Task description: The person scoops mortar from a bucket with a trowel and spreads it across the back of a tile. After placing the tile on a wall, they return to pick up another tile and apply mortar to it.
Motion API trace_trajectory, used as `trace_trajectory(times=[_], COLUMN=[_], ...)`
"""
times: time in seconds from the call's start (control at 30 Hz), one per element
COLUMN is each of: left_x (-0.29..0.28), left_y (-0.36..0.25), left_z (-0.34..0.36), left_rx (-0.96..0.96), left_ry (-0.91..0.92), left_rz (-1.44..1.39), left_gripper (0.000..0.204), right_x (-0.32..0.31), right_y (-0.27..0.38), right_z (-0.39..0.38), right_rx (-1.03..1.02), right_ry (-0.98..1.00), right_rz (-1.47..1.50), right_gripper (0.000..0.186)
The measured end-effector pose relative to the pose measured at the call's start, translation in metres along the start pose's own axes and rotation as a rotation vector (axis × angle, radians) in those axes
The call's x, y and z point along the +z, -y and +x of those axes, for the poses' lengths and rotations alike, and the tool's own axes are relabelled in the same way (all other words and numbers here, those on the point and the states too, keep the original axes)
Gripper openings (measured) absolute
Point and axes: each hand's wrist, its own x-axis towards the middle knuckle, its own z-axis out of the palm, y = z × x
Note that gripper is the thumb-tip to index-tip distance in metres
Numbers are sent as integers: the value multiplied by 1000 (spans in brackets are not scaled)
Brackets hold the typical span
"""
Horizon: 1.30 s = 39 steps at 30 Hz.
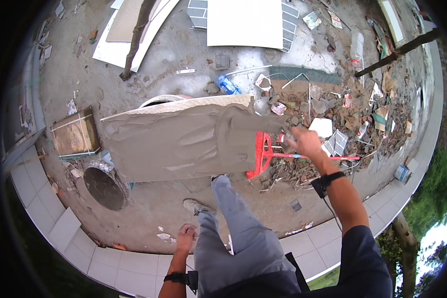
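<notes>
A large tile or board, its pale edge showing along the far side, is coated with wet grey mortar (179,141) in front of me. At its right end my right hand (305,141) is closed around the end of what looks like a mortar-smeared trowel (269,122); its handle is mostly hidden by the fingers. The blade reaches over the board's right edge, against the mortar. My left hand (186,237) hangs low beside my left leg, fingers curled, with nothing seen in them. Just below my right hand lies a red broom (259,156), its head against the board's right edge.
A bucket of grey mortar (106,186) stands at the near left, by a strapped cardboard box (76,133). Rubble (328,107) covers the right side. Beyond lie a blue bottle (227,85) and a white panel (244,22). Posts (138,37) rise behind; a tiled ledge (134,263) curves nearby.
</notes>
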Motion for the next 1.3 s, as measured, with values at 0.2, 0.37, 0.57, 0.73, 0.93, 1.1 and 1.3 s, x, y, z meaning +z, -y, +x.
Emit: trace_trajectory(times=[0.2,0.37,0.57,0.73,0.93,1.1,1.3], left_x=[-7,-20,-54,-94,-142,-160,-179], left_y=[-1,0,15,26,55,31,-14], left_z=[-1,-15,-23,-31,-25,-6,23], left_rx=[-32,-23,4,-24,-51,-16,45], left_ry=[11,-22,-89,-160,-220,-136,-27], left_rz=[68,75,57,61,70,114,215], left_gripper=[11,12,13,14,12,13,12], right_x=[-29,-66,-82,-88,-62,-20,5], right_y=[-27,-7,38,39,87,142,239], right_z=[51,61,121,142,44,-18,54], right_rx=[121,113,-15,216,470,668,576], right_ry=[-173,-96,238,69,68,-11,-106], right_rz=[55,145,168,328,1007,1392,1410], right_gripper=[44,46,58,62,48,40,39])
